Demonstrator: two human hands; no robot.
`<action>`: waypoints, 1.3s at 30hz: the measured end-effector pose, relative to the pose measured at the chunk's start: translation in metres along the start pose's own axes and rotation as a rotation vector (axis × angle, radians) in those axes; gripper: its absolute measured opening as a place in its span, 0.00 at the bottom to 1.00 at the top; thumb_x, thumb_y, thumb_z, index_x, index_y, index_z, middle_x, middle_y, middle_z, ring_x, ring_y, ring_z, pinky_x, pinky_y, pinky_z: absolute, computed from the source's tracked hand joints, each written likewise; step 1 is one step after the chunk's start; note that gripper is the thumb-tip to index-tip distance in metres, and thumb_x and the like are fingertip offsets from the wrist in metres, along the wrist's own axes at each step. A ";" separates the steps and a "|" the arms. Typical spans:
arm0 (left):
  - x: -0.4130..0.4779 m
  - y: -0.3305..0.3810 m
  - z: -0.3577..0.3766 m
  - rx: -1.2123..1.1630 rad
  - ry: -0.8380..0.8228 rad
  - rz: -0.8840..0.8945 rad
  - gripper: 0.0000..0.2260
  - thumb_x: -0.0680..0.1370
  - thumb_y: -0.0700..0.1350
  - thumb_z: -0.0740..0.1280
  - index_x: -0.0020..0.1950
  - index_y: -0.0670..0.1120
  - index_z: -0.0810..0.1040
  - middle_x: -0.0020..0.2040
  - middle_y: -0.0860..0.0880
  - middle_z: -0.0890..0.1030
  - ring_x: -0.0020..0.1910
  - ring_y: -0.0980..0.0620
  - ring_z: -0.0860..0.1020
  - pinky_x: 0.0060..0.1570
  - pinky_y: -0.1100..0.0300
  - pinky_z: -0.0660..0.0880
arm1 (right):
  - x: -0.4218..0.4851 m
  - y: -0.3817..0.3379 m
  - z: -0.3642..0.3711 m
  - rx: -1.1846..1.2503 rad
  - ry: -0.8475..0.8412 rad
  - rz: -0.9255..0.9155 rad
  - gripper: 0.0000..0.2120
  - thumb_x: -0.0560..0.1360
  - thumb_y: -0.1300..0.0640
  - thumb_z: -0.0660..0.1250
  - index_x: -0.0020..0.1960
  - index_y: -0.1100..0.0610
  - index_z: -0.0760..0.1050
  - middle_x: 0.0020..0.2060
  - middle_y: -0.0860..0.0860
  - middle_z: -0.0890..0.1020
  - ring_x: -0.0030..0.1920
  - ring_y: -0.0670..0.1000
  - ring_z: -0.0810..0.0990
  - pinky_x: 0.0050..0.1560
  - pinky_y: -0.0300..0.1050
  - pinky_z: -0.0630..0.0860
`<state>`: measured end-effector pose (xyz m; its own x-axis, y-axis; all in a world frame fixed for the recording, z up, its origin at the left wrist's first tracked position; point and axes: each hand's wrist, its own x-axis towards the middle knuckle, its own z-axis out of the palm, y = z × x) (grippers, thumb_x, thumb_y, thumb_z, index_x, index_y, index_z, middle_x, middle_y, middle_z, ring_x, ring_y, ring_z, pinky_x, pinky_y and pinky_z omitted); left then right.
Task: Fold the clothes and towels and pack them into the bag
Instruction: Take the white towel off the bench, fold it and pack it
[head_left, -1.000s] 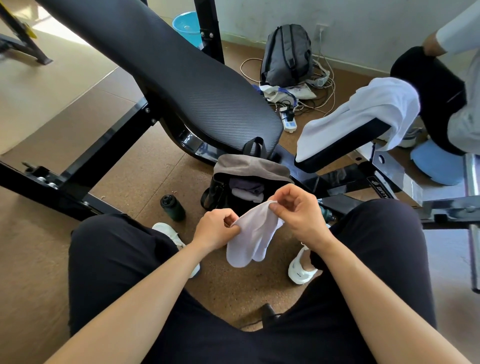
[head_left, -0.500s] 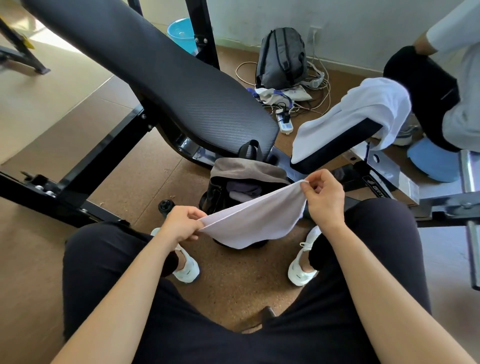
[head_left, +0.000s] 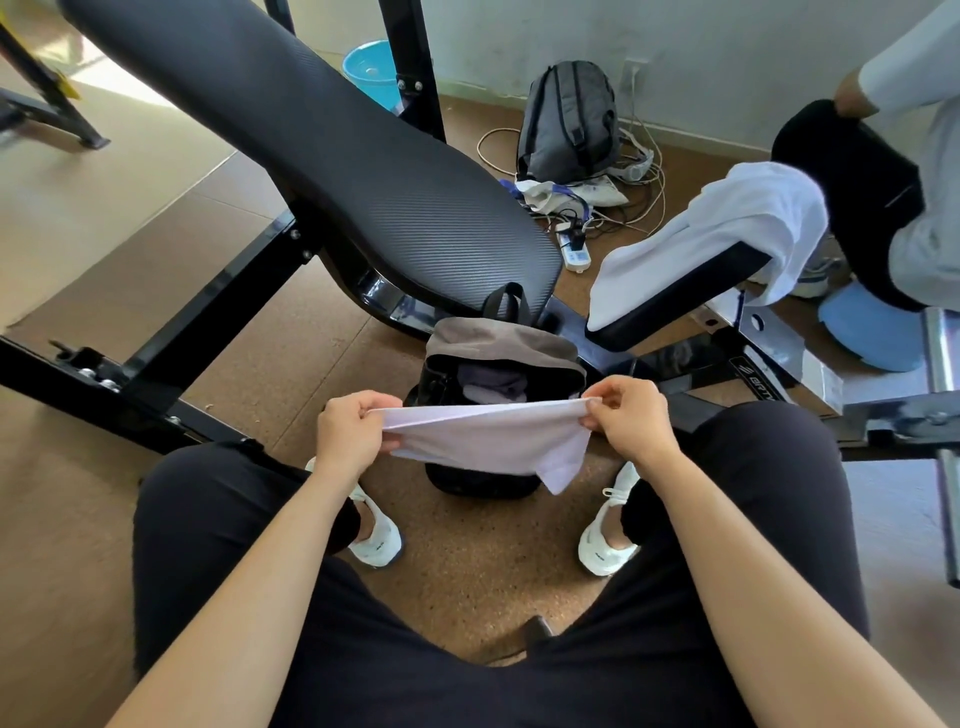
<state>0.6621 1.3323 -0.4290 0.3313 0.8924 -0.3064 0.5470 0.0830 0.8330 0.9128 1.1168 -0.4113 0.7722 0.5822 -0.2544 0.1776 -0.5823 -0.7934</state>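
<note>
A small white cloth (head_left: 488, 441) is stretched flat between my hands, above my knees. My left hand (head_left: 353, 436) pinches its left end and my right hand (head_left: 626, 418) pinches its right end; one corner hangs down at the lower right. Just beyond the cloth, an open brown and black bag (head_left: 498, 353) stands on the floor between my feet, with folded grey and dark clothes inside. The cloth hides the bag's front. A white towel (head_left: 711, 234) is draped over a small padded bench seat at the right.
A large black padded bench (head_left: 322, 156) slants across the view behind the bag. A grey backpack (head_left: 569, 122), cables and a power strip (head_left: 574, 252) lie by the wall. Another person (head_left: 919, 171) sits at the far right. A blue bucket (head_left: 371, 70) stands behind the bench.
One second ago the cloth hung bunched between my close hands. I pulled my hands apart and stretched it out; since half a second ago it sits more level.
</note>
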 end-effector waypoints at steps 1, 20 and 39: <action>0.000 0.001 0.001 -0.032 0.015 0.005 0.20 0.79 0.30 0.57 0.46 0.48 0.85 0.53 0.43 0.83 0.42 0.45 0.86 0.39 0.56 0.84 | 0.001 0.000 0.000 0.038 0.019 -0.009 0.06 0.79 0.66 0.67 0.49 0.57 0.82 0.40 0.53 0.86 0.38 0.46 0.87 0.48 0.43 0.84; -0.007 0.008 -0.009 0.117 -0.368 0.262 0.21 0.69 0.34 0.79 0.60 0.48 0.86 0.52 0.53 0.87 0.52 0.56 0.84 0.54 0.59 0.80 | 0.003 -0.003 -0.012 0.092 0.219 -0.092 0.03 0.76 0.56 0.74 0.49 0.54 0.85 0.40 0.49 0.85 0.45 0.50 0.84 0.53 0.52 0.83; -0.011 0.012 -0.002 0.126 -0.054 0.236 0.16 0.79 0.51 0.72 0.32 0.50 0.79 0.29 0.56 0.75 0.33 0.52 0.71 0.38 0.54 0.67 | 0.002 -0.007 -0.008 0.088 0.161 -0.022 0.05 0.77 0.54 0.72 0.45 0.54 0.82 0.39 0.51 0.83 0.42 0.48 0.80 0.43 0.42 0.74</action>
<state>0.6632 1.3241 -0.4144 0.4999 0.8551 -0.1376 0.5403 -0.1836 0.8212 0.9180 1.1174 -0.4016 0.8577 0.4918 -0.1502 0.1470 -0.5144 -0.8449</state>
